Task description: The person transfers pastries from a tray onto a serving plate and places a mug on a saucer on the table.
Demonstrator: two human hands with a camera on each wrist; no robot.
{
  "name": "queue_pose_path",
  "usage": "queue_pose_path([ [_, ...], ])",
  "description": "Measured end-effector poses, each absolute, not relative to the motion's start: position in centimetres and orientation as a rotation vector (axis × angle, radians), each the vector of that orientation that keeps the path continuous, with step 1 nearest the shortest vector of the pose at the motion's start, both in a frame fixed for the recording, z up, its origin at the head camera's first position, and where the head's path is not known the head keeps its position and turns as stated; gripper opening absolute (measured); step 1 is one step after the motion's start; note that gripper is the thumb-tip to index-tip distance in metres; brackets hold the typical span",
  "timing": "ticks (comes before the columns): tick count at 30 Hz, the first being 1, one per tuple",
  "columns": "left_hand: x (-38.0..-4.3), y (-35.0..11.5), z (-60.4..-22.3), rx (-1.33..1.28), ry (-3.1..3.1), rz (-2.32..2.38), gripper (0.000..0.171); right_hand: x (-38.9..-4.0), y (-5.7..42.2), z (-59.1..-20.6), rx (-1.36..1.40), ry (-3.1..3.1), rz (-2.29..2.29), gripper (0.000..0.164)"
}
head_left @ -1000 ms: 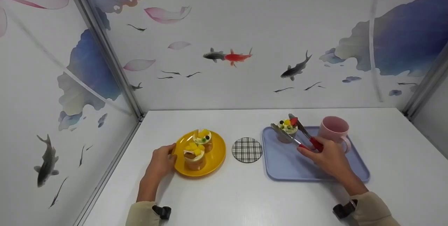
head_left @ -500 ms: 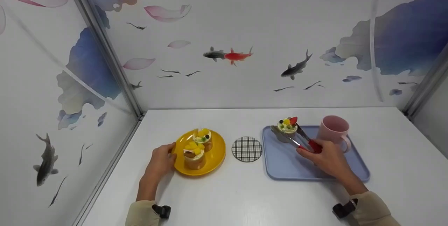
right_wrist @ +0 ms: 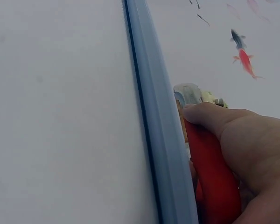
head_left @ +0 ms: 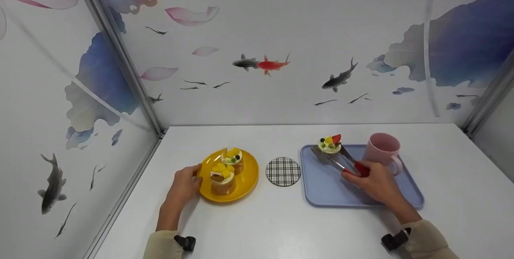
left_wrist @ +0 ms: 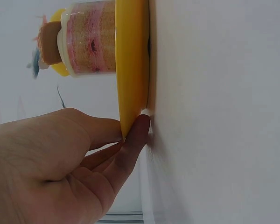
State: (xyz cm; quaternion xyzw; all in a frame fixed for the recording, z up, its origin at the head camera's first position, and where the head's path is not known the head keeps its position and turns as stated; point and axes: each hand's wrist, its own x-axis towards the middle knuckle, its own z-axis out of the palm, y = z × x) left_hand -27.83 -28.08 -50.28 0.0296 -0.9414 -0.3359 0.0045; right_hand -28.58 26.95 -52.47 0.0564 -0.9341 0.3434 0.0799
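My left hand [head_left: 185, 184] pinches the left rim of a yellow plate [head_left: 249, 174], thumb above and fingers underneath, as the left wrist view shows. Two layered dessert cups, a nearer one [head_left: 223, 184] and a farther one [head_left: 233, 158], both topped with fruit, stand on that plate. In my right hand [head_left: 377, 180] are metal tongs [head_left: 328, 160] with red handles [right_wrist: 214, 177]. Their arms are spread, one on either side of a third dessert cup [head_left: 329, 146] with a strawberry piece on top. Whether the tips touch it, I cannot tell. It stands on a blue tray [head_left: 341, 198].
A pink mug [head_left: 384, 146] stands at the tray's back right, close behind my right hand. Between plate and tray lies a round checked coaster [head_left: 283, 172]. Printed walls bound the white table [head_left: 257, 227] at the back and left.
The tongs' tips have dropped from the dessert cup's topping to lower around its sides. My left hand and the plate stay put.
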Motion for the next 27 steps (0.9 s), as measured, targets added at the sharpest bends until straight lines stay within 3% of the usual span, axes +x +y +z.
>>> queue_pose_path([
  [18,-27.86,-28.16,-50.39,0.079,-2.946,-1.054,0.053,-28.49,26.98,-52.33,0.115,-2.864,1.046,0.060],
  [27,-27.78,-28.06,-50.19,0.106,-2.964,-1.062,0.054,-28.40,26.95,-52.14,0.099,-2.864,1.125,0.058],
])
